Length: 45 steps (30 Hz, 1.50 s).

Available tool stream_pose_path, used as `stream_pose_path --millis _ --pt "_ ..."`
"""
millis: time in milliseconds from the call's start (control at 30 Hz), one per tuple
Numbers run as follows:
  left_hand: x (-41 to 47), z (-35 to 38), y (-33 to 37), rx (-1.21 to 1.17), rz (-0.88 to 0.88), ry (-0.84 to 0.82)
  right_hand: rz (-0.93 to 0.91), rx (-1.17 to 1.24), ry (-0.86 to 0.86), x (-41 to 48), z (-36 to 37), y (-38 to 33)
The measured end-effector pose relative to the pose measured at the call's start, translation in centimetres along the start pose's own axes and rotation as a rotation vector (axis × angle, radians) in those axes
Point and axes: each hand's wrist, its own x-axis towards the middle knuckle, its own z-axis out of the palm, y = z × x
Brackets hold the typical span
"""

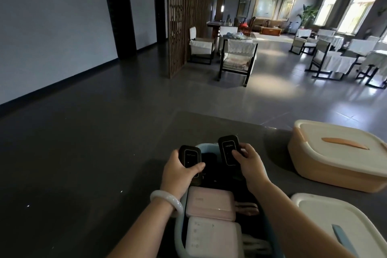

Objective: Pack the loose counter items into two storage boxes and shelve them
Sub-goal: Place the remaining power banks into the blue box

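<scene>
An open light-blue storage box (179,234) stands on the dark counter right below me. Inside lie a pink case (209,203), a white device (211,236) and dark items. My left hand (178,176) grips a small black device (191,159) over the box's far left rim. My right hand (249,163) pinches a second black device (228,148), held upright over the far right part of the box. An orange box (330,165) with its lid on stands to the right.
A white lid with a blue handle (339,222) lies at the near right on the counter (83,174). Beyond the counter's edge is a tiled floor with chairs (236,58) and a wooden lattice screen (184,16).
</scene>
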Motion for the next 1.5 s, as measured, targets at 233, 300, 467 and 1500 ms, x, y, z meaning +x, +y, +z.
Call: stream_pose_path --millis 233,300,467,1500 --pt "0.4 0.2 -0.9 -0.038 -0.033 0.07 0.045 0.093 -0.038 1.9 -0.2 0.9" --pt "0.8 0.2 -1.2 -0.058 -0.046 0.058 0.051 0.099 -0.042 2.2 -0.3 1.2" --pt "1.4 0.2 -1.5 -0.087 -0.082 0.034 0.071 0.113 -0.041 1.8 -0.1 2.4" --pt "1.7 0.4 -2.6 -0.094 -0.068 0.057 0.292 -0.085 0.0 3.0 0.4 3.8"
